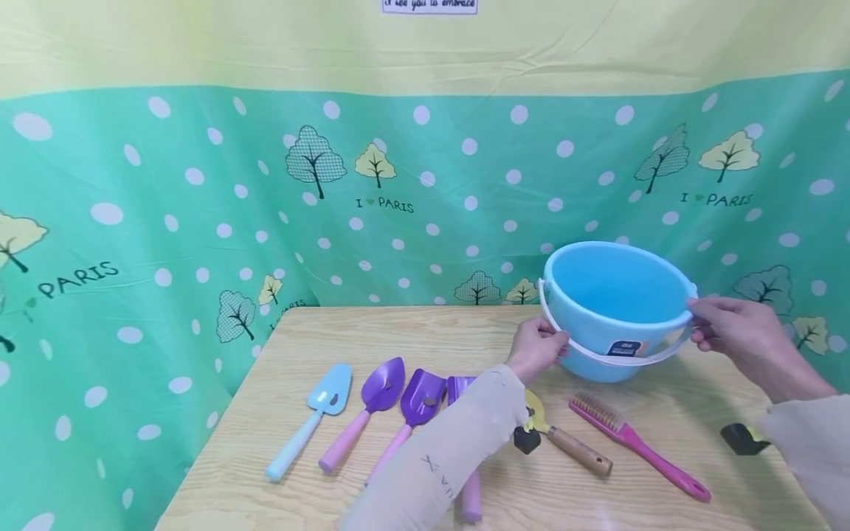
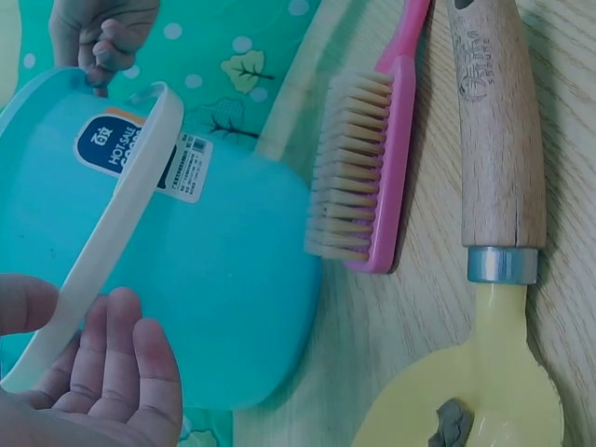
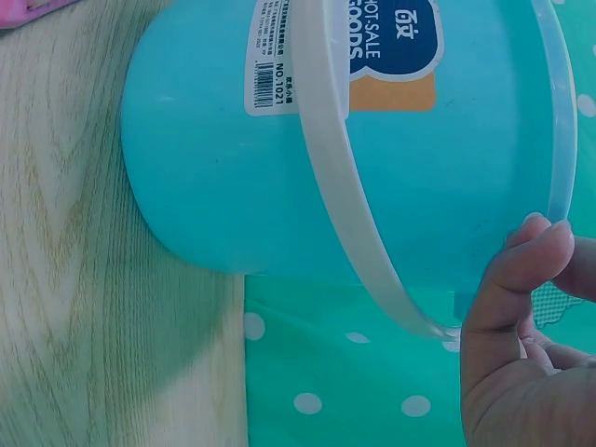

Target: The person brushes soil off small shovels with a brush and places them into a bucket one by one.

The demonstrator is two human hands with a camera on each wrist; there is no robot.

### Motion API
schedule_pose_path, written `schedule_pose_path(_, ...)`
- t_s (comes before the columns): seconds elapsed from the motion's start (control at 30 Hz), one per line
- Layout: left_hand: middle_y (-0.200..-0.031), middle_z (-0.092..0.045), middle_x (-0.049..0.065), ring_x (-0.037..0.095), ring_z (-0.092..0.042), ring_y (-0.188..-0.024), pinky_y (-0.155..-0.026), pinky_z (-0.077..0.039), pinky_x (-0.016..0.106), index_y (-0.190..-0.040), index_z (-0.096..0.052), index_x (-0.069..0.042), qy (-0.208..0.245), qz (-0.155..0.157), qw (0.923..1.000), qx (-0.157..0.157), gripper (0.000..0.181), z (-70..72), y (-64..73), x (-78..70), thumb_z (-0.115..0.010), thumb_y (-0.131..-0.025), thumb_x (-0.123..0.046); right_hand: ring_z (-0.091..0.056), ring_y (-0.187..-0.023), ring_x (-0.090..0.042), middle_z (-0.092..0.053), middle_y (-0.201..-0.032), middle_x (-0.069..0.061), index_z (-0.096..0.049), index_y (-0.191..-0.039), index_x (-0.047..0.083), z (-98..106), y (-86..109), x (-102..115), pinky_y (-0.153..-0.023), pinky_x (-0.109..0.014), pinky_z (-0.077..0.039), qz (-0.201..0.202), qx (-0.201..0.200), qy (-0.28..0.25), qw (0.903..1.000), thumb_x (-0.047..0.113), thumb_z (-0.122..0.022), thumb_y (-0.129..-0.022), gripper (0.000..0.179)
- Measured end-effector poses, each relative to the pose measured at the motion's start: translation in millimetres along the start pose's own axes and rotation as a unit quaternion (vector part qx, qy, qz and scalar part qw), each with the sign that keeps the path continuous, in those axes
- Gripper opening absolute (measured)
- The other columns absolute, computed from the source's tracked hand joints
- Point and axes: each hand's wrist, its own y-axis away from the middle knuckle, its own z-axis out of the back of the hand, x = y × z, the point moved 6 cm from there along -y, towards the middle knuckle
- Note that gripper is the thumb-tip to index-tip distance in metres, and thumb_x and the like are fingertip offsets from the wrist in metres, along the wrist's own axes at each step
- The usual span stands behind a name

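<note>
In the head view, a light-blue plastic bucket (image 1: 591,330) stands toward the far right part of the wooden desk (image 1: 372,332), between the person's two hands. The left hand (image 1: 535,349) is at its left side and pinches the white carrying handle (image 1: 627,361), which hangs across the bucket's front. The right hand (image 1: 740,328) grips the rim on the opposite side. Nearer than the bucket lie a pink brush (image 1: 627,435) and a yellow trowel (image 1: 574,446) with a wooden grip. Further left are a pointed purple trowel (image 1: 383,385), a square-ended purple scoop (image 1: 423,398) and a pale-blue trowel (image 1: 330,387); another purple tool (image 1: 471,498) is partly covered by the left sleeve (image 1: 445,450).

In the left wrist view, the left hand has its thumb on one side of the carrying handle and its fingers on the other, in front of the bucket wall. The brush's bristles face the bucket, just beside it; the yellow trowel lies beyond the brush.

In the right wrist view, the right hand's thumb and curled fingers pinch the bucket rim close to one end of the carrying handle. A label (image 3: 396,42) reading "HOT-SALE GOODS" shows behind that handle.
</note>
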Motion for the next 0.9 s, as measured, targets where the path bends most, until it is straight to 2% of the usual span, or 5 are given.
schedule_pose_path(0.1,-0.076,-0.062,0.000,0.013,-0.063,-0.070,-0.065,-0.054,0.030,-0.087,-0.059,-0.011,0.001,0.000,1.0000,-0.002,0.009,2.5,0.2,0.0,-0.066,-0.088,-0.015,-0.058,-0.074,-0.012,-0.059,-0.090,-0.001,-0.038,-0.133,-0.006,-2.1,-1.5,0.5,-0.066,-0.027,-0.054,0.002,0.000,0.002,1.0000,0.044,-0.051,-0.095,0.064)
schedule_pose_path(0.3,-0.076,-0.062,0.001,0.013,-0.063,-0.070,-0.069,-0.055,0.033,-0.087,-0.059,-0.009,0.002,-0.005,1.0000,-0.005,0.009,6.3,1.4,0.2,-0.066,-0.088,-0.014,-0.058,-0.078,-0.012,-0.058,-0.094,0.000,-0.028,-0.141,-0.011,-6.8,-4.0,2.8,-0.068,-0.027,-0.054,-0.003,0.006,0.014,0.9999,0.046,-0.046,-0.097,0.074)
schedule_pose_path(0.47,-0.077,-0.061,0.001,0.014,-0.063,-0.072,-0.070,-0.055,0.033,-0.087,-0.059,-0.009,0.012,-0.007,0.9999,-0.008,0.007,9.7,1.8,0.1,-0.066,-0.088,-0.012,-0.058,-0.079,-0.012,-0.057,-0.095,0.000,-0.024,-0.143,-0.012,-10.6,-5.0,4.2,-0.069,-0.028,-0.054,-0.009,0.009,0.008,0.9999,0.045,-0.045,-0.098,0.076)
schedule_pose_path(0.7,-0.078,-0.060,0.003,0.016,-0.064,-0.072,-0.077,-0.055,0.042,-0.085,-0.059,-0.006,0.035,-0.015,0.9993,-0.006,0.008,15.9,1.8,0.6,-0.065,-0.088,-0.009,-0.056,-0.078,-0.012,-0.054,-0.101,-0.005,-0.021,-0.145,-0.012,-15.9,-7.1,5.1,-0.069,-0.027,-0.054,-0.005,0.010,0.021,0.9997,0.046,-0.041,-0.099,0.076)
schedule_pose_path(0.9,-0.077,-0.062,0.003,0.016,-0.065,-0.073,-0.076,-0.055,0.040,-0.086,-0.059,-0.007,0.017,-0.014,0.9997,-0.008,0.008,23.8,1.4,1.4,-0.066,-0.089,-0.011,-0.057,-0.078,-0.011,-0.056,-0.097,-0.001,-0.022,-0.145,-0.011,-21.9,-7.8,7.8,-0.069,-0.027,-0.054,-0.001,0.020,0.005,0.9998,0.046,-0.043,-0.098,0.076)
